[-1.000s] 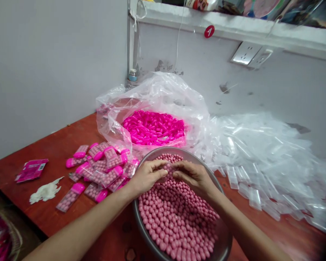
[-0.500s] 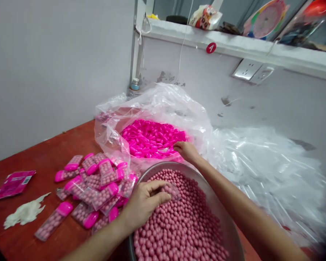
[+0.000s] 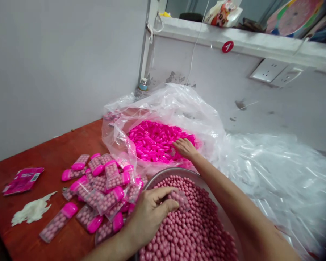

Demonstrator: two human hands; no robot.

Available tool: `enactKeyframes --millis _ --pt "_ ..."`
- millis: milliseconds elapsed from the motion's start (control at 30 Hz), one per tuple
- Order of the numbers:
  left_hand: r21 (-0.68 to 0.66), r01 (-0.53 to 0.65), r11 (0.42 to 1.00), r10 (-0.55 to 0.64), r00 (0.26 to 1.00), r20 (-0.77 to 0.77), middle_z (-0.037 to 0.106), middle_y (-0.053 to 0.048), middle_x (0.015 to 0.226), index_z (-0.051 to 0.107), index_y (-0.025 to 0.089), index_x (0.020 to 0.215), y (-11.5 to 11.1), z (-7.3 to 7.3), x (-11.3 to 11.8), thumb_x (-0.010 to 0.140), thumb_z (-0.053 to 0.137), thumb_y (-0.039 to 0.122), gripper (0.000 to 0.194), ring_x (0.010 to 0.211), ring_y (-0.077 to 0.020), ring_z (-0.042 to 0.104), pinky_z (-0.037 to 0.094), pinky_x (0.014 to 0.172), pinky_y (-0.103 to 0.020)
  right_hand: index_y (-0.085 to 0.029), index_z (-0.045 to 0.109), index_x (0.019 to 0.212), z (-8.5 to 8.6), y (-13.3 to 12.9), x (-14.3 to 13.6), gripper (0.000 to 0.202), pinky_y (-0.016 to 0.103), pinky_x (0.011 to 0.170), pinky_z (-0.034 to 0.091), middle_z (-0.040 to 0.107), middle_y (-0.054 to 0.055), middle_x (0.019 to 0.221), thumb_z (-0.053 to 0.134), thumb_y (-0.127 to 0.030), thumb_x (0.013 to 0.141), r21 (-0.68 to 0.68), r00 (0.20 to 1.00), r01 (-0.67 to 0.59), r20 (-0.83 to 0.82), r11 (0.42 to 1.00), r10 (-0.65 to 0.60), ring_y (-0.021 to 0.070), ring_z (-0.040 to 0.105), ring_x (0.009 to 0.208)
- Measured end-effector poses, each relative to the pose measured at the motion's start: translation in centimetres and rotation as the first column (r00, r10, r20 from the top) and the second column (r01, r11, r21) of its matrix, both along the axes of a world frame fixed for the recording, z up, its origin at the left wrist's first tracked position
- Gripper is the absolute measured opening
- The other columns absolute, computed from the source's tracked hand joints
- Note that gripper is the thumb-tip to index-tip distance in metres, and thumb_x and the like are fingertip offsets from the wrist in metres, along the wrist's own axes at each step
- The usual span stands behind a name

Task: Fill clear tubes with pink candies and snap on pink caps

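My left hand (image 3: pixel 154 214) is closed on a small clear plastic box (image 3: pixel 180 200) filled with pink beads. It holds the box over a metal bowl (image 3: pixel 163 173) heaped with loose pink beads (image 3: pixel 192 224). Beyond the bowl, my right hand (image 3: pixel 185 148) reaches into a pile of bright pink caps (image 3: pixel 154 137) inside a clear plastic bag (image 3: pixel 179 99). Its fingers are stretched out and touch the caps; the fingertips are partly hidden. Left of the bowl lies a heap of bead-filled clear boxes with pink caps (image 3: pixel 105 188).
A pink packet (image 3: pixel 24 180) and a white crumpled scrap (image 3: pixel 34 210) lie on the red table (image 3: pixel 81 141). Clear plastic bags (image 3: pixel 277 174) are piled at the right. A small jar (image 3: pixel 143 84) stands in the back corner. A shelf (image 3: pixel 195 32) runs along the wall.
My right hand has moved down into the pink caps, its fingers more stretched out. My left hand still holds the clear box over the bowl. The view has shifted, so things appear further right.
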State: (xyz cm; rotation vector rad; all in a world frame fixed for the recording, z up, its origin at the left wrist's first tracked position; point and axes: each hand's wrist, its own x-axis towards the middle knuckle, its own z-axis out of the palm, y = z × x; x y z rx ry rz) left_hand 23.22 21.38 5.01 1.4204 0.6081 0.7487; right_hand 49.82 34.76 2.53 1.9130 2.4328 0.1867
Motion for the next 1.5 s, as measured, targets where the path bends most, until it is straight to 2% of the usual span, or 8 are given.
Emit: enactKeyframes --millis 200,300,400,933,1033,1233,1367,1500 --pt "0.03 -0.052 0.998 0.053 0.999 -0.009 0.068 0.0 0.095 0.066 0.021 0.099 0.0 0.0 0.1 0.081 0.051 0.024 0.024 0.089 -0.0169 0.06 0.044 0.078 -0.022 -0.014 0.047 0.119 4.6 -8.3 -2.4 0.035 0.026 0.073 0.046 0.062 0.008 0.1 0.036 -0.032 0.091 0.121 0.965 0.074 -0.261 0.99 -0.04 0.0173 0.059 0.087" --pt "0.085 -0.038 0.996 0.041 0.999 -0.036 0.067 -0.002 0.099 0.066 0.02 0.1 0.0 -0.1 0.2 0.081 0.051 0.025 0.025 0.091 -0.0182 0.059 0.042 0.083 -0.024 -0.019 0.051 0.116 6.4 -14.1 -5.1 0.034 0.025 0.073 0.047 0.064 0.004 0.096 0.049 -0.035 0.085 0.061 0.765 -0.043 -0.639 0.997 0.072 0.0169 0.06 0.085" --pt "0.169 0.003 0.986 0.015 0.994 -0.104 0.067 -0.003 0.099 0.066 0.018 0.101 -0.2 -0.2 0.1 0.081 0.051 0.025 0.026 0.09 -0.0197 0.058 0.042 0.082 -0.026 -0.022 0.055 0.112 7.1 -17.9 -7.4 0.03 0.025 0.074 0.047 0.064 0.004 0.096 0.054 -0.03 0.083 0.044 0.708 -0.119 -0.696 0.992 0.116 0.0165 0.06 0.085" --pt "0.455 0.094 0.886 -0.013 0.984 -0.178 0.068 -0.006 0.083 0.069 0.019 0.094 -1.8 -0.2 -1.0 0.082 0.047 0.019 0.025 0.08 -0.0188 0.061 0.043 0.077 -0.026 -0.018 0.057 0.097 5.2 -22.2 -11.1 0.017 0.03 0.066 0.045 0.063 0.009 0.082 0.045 -0.024 0.087 0.184 0.81 -0.144 -0.543 0.972 0.223 0.0182 0.057 0.074" --pt "0.33 0.05 0.943 -0.02 0.995 -0.094 0.069 -0.005 0.088 0.068 0.019 0.097 -1.4 -0.3 -0.9 0.08 0.051 0.021 0.024 0.086 -0.0191 0.06 0.044 0.081 -0.027 -0.021 0.059 0.104 5.3 -21.9 -10.7 0.023 0.032 0.073 0.046 0.064 0.007 0.089 0.053 -0.026 0.082 0.109 0.652 -0.057 -0.749 0.992 0.119 0.0192 0.058 0.081" --pt "-0.14 0.045 0.989 -0.031 0.995 0.099 0.067 -0.008 0.096 0.059 0.013 0.113 -0.3 -0.8 -0.5 0.079 0.054 0.029 0.038 0.079 -0.0192 0.062 0.049 0.071 -0.03 -0.024 0.058 0.109 4.3 -22.2 -9.0 0.04 0.039 0.078 0.049 0.063 0.007 0.105 0.068 -0.033 0.071 -0.231 -0.17 -0.024 -0.958 0.973 -0.232 0.0206 0.062 0.085" --pt "0.008 0.075 0.997 -0.075 0.995 0.061 0.068 -0.006 0.098 0.064 0.015 0.106 -0.5 -0.5 -0.7 0.078 0.055 0.025 0.032 0.09 -0.0213 0.06 0.046 0.081 -0.03 -0.019 0.065 0.091 3.7 -22.1 -8.7 0.028 0.034 0.072 0.05 0.067 0.006 0.085 0.069 -0.035 0.069 -0.272 -0.27 0.043 -0.93 0.961 -0.251 0.0179 0.063 0.072" --pt "0.164 0.097 0.982 -0.102 0.995 0.021 0.068 -0.003 0.099 0.066 0.019 0.103 -1.0 -0.2 -1.0 0.079 0.053 0.022 0.027 0.089 -0.0206 0.061 0.045 0.081 -0.028 -0.017 0.064 0.094 4.5 -21.0 -9.5 0.031 0.035 0.075 0.049 0.066 0.007 0.091 0.066 -0.038 0.071 -0.368 -0.248 -0.1 -0.89 0.924 -0.382 0.0185 0.061 0.08"
